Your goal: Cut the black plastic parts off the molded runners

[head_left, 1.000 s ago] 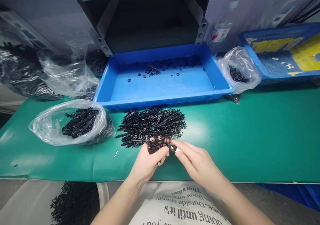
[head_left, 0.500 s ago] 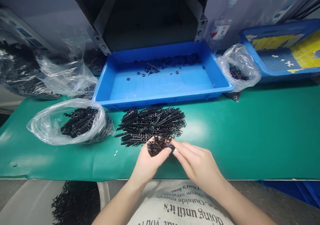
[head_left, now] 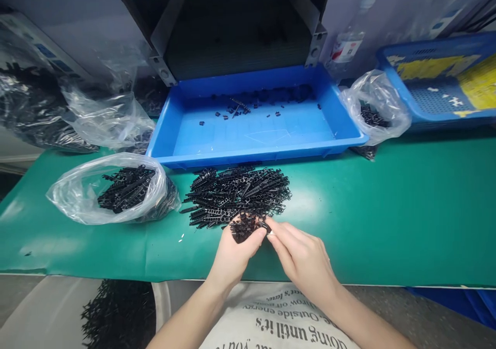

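Note:
A heap of small black plastic parts lies on the green mat just in front of a blue tray. My left hand is closed around a bunch of the black parts at the heap's near edge. My right hand meets it from the right, its thumb and fingers pinched on one small piece of that bunch. Both hands hover over the mat's near edge.
The blue tray holds a few loose black bits along its back. Clear bags of black parts sit at left, far left and right. A blue basket stands at back right. A black open bin rises behind the tray.
Both hands have stayed together at the heap's near edge, shifting only slightly. The view has drifted a little.

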`<state>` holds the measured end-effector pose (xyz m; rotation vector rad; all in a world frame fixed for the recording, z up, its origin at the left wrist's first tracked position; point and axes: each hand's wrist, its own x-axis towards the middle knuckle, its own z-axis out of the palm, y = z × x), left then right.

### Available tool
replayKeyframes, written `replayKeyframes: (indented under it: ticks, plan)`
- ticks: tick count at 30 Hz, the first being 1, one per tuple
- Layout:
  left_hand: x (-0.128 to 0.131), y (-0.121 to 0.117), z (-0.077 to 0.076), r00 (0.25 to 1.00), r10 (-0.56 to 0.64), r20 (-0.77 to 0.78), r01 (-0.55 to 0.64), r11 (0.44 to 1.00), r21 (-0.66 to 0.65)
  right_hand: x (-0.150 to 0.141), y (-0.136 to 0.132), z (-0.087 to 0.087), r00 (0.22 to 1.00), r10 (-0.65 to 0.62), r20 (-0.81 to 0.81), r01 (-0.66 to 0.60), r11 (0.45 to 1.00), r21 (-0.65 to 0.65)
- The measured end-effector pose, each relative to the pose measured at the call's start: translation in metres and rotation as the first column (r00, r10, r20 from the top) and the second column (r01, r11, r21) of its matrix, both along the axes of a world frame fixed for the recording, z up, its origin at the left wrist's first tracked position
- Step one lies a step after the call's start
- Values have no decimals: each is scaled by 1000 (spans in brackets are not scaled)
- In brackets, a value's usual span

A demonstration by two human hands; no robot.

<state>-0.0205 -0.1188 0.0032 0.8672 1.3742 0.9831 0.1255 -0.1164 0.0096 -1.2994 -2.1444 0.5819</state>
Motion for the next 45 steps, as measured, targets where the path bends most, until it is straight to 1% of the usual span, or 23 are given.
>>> replayKeyframes:
  ticks: [2,4,5,6,8,9,10,12,14,16,18,20,22,24,26,29,32,35,38,40,41,43,45]
  plan:
    - [-7,7,4,994,-89,-70,91,996,24,1,1,-2,999,-24,-33,23,1000,-19]
    - [-18,20,9,951,-87,-297,118,989,87,3,1,-5,995,-57,-83,50,995,-81]
    - [-24,28,11,895,-48,-444,117,985,130,4,1,-6,992,-76,-102,64,991,-120]
    - [-31,37,13,811,3,-586,119,978,170,6,1,-7,989,-94,-114,76,985,-154]
    - [-41,55,15,595,70,-801,147,970,194,9,1,-9,984,-127,-122,99,972,-213]
    - [-44,63,15,494,70,-867,165,971,172,10,1,-9,983,-140,-120,109,966,-234]
    - [-46,69,15,414,50,-909,177,975,134,11,1,-10,982,-151,-116,118,961,-250]
    - [-46,79,13,319,-35,-947,201,979,32,12,1,-12,979,-170,-113,134,954,-269]
    - [-43,83,10,281,-121,-952,217,974,-60,14,1,-12,977,-180,-114,141,947,-287]
    - [-41,84,8,271,-155,-950,220,971,-96,14,1,-12,976,-185,-113,141,938,-317]
    - [-40,82,7,294,-110,-949,226,973,-43,14,2,-10,974,-191,-121,139,928,-345]
    - [-40,79,7,366,-11,-931,262,961,92,12,6,-7,966,-202,-159,131,919,-373]
    - [-40,74,7,465,100,-880,323,906,274,9,12,-4,948,-225,-224,117,903,-413]
    - [-38,70,8,551,155,-820,393,818,419,4,22,-2,916,-262,-305,102,885,-454]
    - [-34,66,10,609,142,-780,452,746,489,-2,33,1,876,-297,-380,93,877,-472]
    - [-26,60,13,677,41,-735,495,713,497,-9,48,4,839,-285,-463,43,884,-466]
    - [-20,54,15,729,-29,-683,484,727,486,-13,55,5,819,-237,-522,-26,894,-446]
    - [-21,52,16,766,-38,-642,412,795,445,-11,57,3,812,-236,-534,-34,894,-446]
    - [-28,52,15,831,59,-553,190,905,382,-6,56,0,791,-278,-545,-30,872,-488]
    - [-32,52,14,880,160,-446,5,938,347,-2,56,-1,750,-303,-588,-73,846,-529]
    - [-34,51,14,903,187,-387,-55,943,328,0,55,0,725,-311,-615,-107,831,-545]
    - [-35,49,13,944,160,-287,-75,956,284,1,55,3,682,-318,-659,-166,810,-563]
    - [-31,46,13,970,57,-238,2,970,243,2,54,6,654,-320,-685,-201,800,-566]
